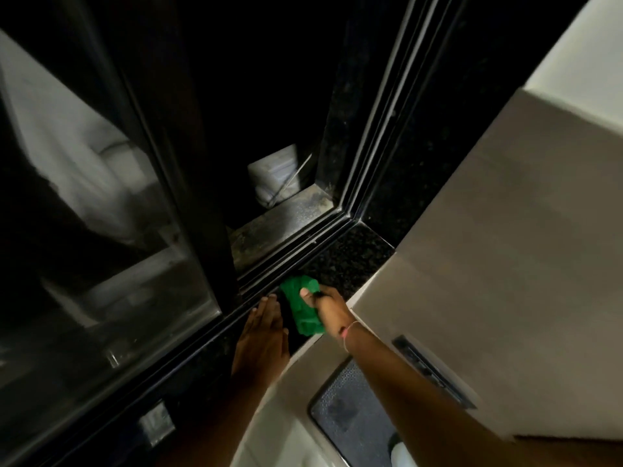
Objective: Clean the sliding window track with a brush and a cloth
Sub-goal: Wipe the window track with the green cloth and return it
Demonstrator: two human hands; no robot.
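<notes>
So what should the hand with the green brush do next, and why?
Probably push the green brush forward along the window track toward the far corner. The right hand already grips it at the near end of the grooves, the left hand lies flat beside it, and the sill beyond the track looks grimy.

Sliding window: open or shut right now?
Open. The glass panel is slid left, leaving a dark gap over the bare track near the corner.
</notes>
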